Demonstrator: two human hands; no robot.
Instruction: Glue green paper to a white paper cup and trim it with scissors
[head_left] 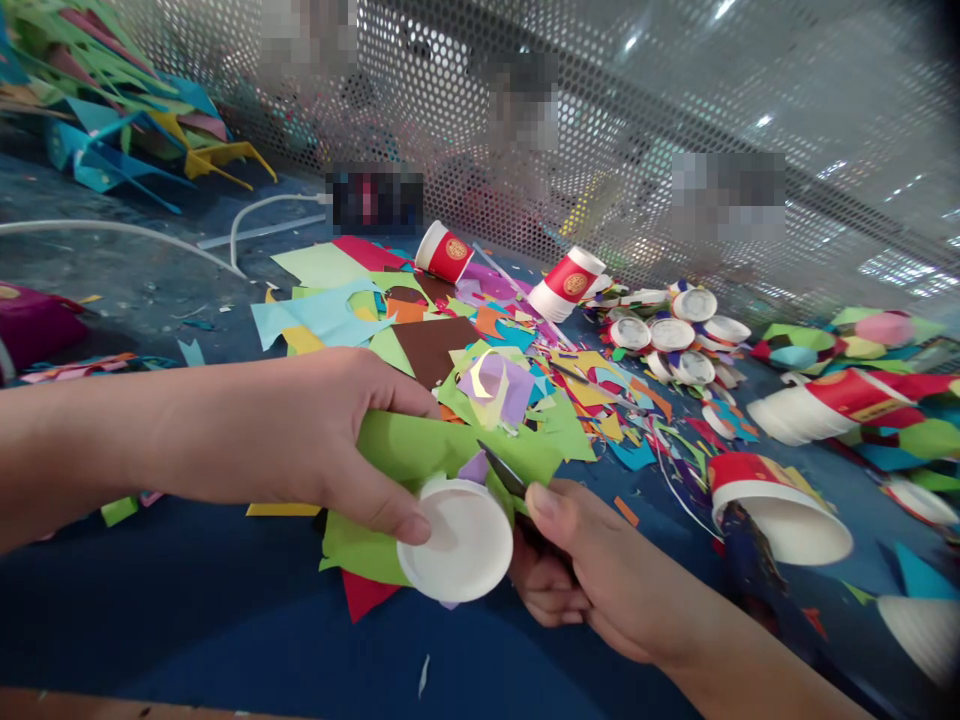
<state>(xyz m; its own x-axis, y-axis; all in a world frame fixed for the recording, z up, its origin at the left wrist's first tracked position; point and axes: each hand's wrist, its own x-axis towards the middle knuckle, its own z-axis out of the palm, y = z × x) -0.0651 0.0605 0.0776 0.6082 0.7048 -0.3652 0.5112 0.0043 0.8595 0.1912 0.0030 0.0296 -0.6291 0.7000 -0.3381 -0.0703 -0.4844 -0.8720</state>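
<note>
My left hand point(337, 450) pinches a sheet of green paper point(420, 445) together with a white round cup base point(459, 545), thumb on the white disc's edge. A bit of purple paper point(474, 467) shows between disc and sheet. From the right, my right hand point(570, 550) is closed around scissors point(504, 470), whose dark blade points up and left across the green paper beside the disc. The scissors' handles are mostly hidden by my fingers. Just beyond lie cut scraps, among them a purple piece point(514, 395) with a ring-shaped cutout.
Paper scraps point(330, 310) cover the table's middle. Red and white paper cups point(568, 285) lie behind, with a cluster of cup bases point(671, 335). More cups point(780, 510) rest at right. A white cable point(112, 228) runs at left, and a perforated metal panel point(450, 130) stands behind.
</note>
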